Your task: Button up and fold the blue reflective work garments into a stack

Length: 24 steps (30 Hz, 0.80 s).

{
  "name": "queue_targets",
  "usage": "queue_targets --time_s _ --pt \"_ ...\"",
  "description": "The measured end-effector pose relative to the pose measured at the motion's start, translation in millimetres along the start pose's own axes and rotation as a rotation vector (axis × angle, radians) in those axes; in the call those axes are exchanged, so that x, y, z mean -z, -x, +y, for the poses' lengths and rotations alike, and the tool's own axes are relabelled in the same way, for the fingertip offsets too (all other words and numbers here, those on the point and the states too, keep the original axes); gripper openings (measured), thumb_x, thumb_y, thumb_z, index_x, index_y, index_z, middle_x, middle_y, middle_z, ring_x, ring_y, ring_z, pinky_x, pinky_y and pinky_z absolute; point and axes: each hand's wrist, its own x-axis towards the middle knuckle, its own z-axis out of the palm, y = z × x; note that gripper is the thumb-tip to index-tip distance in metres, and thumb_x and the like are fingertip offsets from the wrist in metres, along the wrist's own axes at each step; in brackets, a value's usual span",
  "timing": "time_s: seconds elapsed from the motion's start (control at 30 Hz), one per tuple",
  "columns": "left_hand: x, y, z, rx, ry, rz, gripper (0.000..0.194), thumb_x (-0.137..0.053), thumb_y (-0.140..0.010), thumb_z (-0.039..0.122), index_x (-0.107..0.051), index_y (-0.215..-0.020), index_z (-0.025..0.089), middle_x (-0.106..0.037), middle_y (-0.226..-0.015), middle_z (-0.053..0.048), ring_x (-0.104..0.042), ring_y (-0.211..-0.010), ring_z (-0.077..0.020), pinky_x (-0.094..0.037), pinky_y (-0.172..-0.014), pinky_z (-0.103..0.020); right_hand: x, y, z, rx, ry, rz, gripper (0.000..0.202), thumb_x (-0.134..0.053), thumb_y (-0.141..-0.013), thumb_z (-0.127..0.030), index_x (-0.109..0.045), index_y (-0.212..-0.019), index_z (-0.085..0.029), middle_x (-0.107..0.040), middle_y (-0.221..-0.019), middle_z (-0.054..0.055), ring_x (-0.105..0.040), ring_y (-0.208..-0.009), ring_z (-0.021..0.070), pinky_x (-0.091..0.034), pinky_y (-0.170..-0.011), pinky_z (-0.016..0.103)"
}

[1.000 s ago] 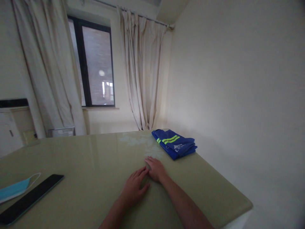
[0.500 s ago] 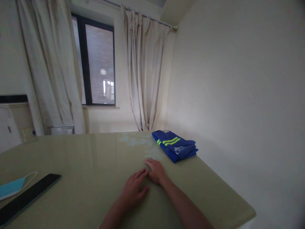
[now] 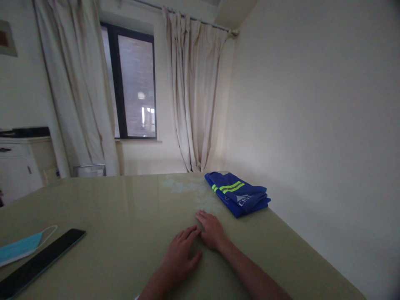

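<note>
My left hand rests on the greenish tabletop, palm down, with its thumb apart from the fingers. Just beyond it and to the right lies my right hand, flat on the same surface. The left fingertips meet the right hand near its thumb side. Neither hand holds anything. Past the right hand, a folded blue garment with yellow-green stripes and white lettering lies by the table's right edge; a gap separates it from the fingers.
At the left are a light-blue face mask with a white ear loop and a long black flat object. Behind the table stand a white cabinet, beige curtains and a dark-framed window. A pale wall borders the right side.
The whole view has shifted, so the scene sits slightly farther right and more of the cabinet shows at left. Both hands keep nearly the same pose on the table.
</note>
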Motion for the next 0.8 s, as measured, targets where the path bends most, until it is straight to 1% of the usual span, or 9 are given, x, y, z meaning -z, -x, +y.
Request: queue_targets --time_s 0.13,0.23,0.3,0.37,0.47,0.6,0.67,0.73,0.8 --pt "9.2 -16 1 0.0 -0.025 -0.035 0.053 -0.064 -0.083 0.029 -0.059 -0.136 0.027 -0.061 -0.141 -0.009 -0.056 -0.127 -0.0283 -0.041 -0.112 -0.045 -4 -1 2 -0.001 -0.003 0.004 0.063 -0.057 -0.089 -0.037 -0.053 -0.148 -0.018 -0.046 -0.157 0.013 -0.04 -0.147 0.0265 -0.027 -0.121 0.042" --pt "13.7 -34 1 -0.003 -0.036 -0.068 0.029 -0.064 -0.084 0.03 -0.07 -0.112 0.026 -0.068 -0.118 -0.008 -0.061 -0.113 -0.0273 -0.045 -0.101 -0.042 -8 -2 6 -0.004 -0.03 0.002 0.06 -0.058 -0.091 -0.038 -0.054 -0.148 -0.019 -0.046 -0.157 0.012 -0.039 -0.147 0.026 -0.026 -0.122 0.043" --pt "12.4 -44 -1 0.019 -0.014 -0.078 0.016 -0.064 -0.085 0.031 -0.072 -0.097 0.024 -0.068 -0.107 -0.007 -0.062 -0.105 -0.0257 -0.047 -0.093 -0.037 -10 -2 9 -0.003 -0.058 0.004 0.059 -0.059 -0.091 -0.04 -0.055 -0.147 -0.021 -0.047 -0.157 0.011 -0.04 -0.147 0.0252 -0.026 -0.122 0.042" --pt "8.3 -48 -4 0.053 0.064 -0.057 0.011 -0.067 -0.083 0.03 -0.07 -0.09 0.022 -0.066 -0.102 -0.006 -0.062 -0.099 -0.0228 -0.046 -0.086 -0.033 -11 -1 10 -0.01 -0.079 0.011 0.059 -0.063 -0.09 -0.043 -0.057 -0.145 -0.022 -0.048 -0.156 0.01 -0.041 -0.146 0.0253 -0.027 -0.121 0.041" --pt "1.9 -48 -12 0.088 0.191 -0.026 0.014 -0.072 -0.078 0.028 -0.064 -0.086 0.02 -0.063 -0.097 -0.003 -0.06 -0.09 -0.0191 -0.045 -0.079 -0.028 -11 -1 10 -0.006 -0.09 0.02 0.065 -0.067 -0.087 -0.051 -0.057 -0.144 -0.022 -0.047 -0.157 0.012 -0.041 -0.146 0.0273 -0.027 -0.121 0.043" --pt "-0.9 -48 -15 0.117 0.157 -0.053 0.022 -0.074 -0.075 0.031 -0.056 -0.081 0.02 -0.063 -0.089 -0.001 -0.057 -0.084 -0.0184 -0.041 -0.074 -0.028 -8 -1 8 -0.006 -0.107 -0.007 0.073 -0.07 -0.082 -0.057 -0.057 -0.145 -0.021 -0.047 -0.157 0.013 -0.042 -0.145 0.0301 -0.027 -0.121 0.045" --pt "-1.5 -47 -14 0.137 0.096 -0.055 0.024 -0.074 -0.077 0.035 -0.055 -0.08 0.021 -0.063 -0.087 -0.001 -0.057 -0.083 -0.0194 -0.04 -0.074 -0.03 -6 0 8 -0.018 -0.121 -0.011 0.074 -0.073 -0.08 -0.058 -0.059 -0.143 -0.022 -0.048 -0.156 0.013 -0.043 -0.144 0.0318 -0.028 -0.121 0.044" --pt "-3.5 -45 -12 0.128 0.025 -0.049 0.026 -0.07 -0.082 0.042 -0.056 -0.081 0.021 -0.065 -0.088 -0.003 -0.057 -0.085 -0.0212 -0.04 -0.077 -0.032 0 1 11 0.001 -0.144 -0.025 0.071 -0.076 -0.079 -0.057 -0.062 -0.141 -0.025 -0.051 -0.154 0.01 -0.047 -0.141 0.0321 -0.03 -0.12 0.039" --pt "-6.7 -42 -13 0.091 -0.037 -0.027 0.026 -0.06 -0.091 0.045 -0.058 -0.082 0.021 -0.066 -0.091 -0.005 -0.058 -0.087 -0.0226 -0.041 -0.08 -0.035 10 1 19 0.011 -0.171 -0.008 0.062 -0.071 -0.084 -0.056 -0.064 -0.138 -0.027 -0.059 -0.147 0.007 -0.053 -0.135 0.0301 -0.036 -0.117 0.035"
